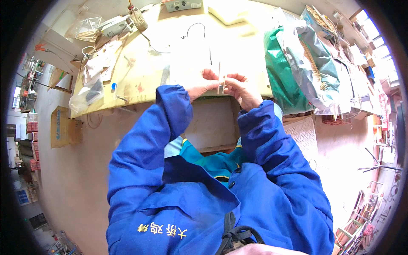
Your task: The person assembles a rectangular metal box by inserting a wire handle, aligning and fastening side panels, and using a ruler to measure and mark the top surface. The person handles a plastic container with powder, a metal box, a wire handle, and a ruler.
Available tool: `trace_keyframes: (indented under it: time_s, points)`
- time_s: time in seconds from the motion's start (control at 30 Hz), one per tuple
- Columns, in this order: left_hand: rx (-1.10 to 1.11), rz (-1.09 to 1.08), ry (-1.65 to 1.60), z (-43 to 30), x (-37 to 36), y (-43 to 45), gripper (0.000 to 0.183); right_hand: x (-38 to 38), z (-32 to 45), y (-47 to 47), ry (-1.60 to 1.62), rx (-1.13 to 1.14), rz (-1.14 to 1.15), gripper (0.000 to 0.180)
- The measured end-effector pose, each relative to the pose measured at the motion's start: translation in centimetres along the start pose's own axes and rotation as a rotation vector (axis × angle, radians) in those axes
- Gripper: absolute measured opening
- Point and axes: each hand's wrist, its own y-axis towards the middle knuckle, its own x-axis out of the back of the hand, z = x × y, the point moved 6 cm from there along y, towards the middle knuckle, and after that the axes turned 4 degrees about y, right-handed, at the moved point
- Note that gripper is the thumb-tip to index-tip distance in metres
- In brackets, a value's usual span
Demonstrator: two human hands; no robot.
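Note:
Over the front edge of a pale yellow workbench (140,79), my hands meet, fingertips almost touching. My left hand (199,85) pinches a thin wooden stick (219,71) that points away from me. Facing it, my right hand (245,92) grips a second thin stick (224,83), close beside the first. A small grey piece shows between the fingertips; its kind is too small to tell. Glare washes out the bench top just beyond my hands. A flat metal strip, perhaps a ruler (165,75), lies to the left of them.
On the right, a green and grey plastic bag (280,63) holds many thin sticks (310,60). Papers (98,65) and a clear plastic bag (86,95) lie at the left. A bottle (137,19) and a control box (183,4) stand behind. Below the bench edge is an open drawer-like compartment (210,124).

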Motion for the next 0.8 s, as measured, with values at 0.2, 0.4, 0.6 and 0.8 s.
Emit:
trace_keyframes:
  time_s: [0.2, 0.4, 0.6, 0.8]
  points:
    - [0.189, -0.062, -0.408, 2.3, -1.7, -2.3, 0.022, -1.0, -0.7, -1.5, -0.044, -0.044, 0.018, 0.029]
    - [0.263, -0.025, -0.508, 2.7, -2.0, -2.9, 0.018, -1.4, -0.4, -1.7, -0.083, -0.100, 0.070, 0.022]
    - [0.263, -0.016, -0.501, 2.9, -2.3, -3.1, 0.022, -1.0, -0.6, -1.6, -0.133, -0.133, 0.045, 0.021]
    - [0.279, 0.021, -0.522, 3.1, -2.6, -3.1, 0.020, -0.9, -0.5, -1.7, -0.098, -0.193, 0.104, 0.021]
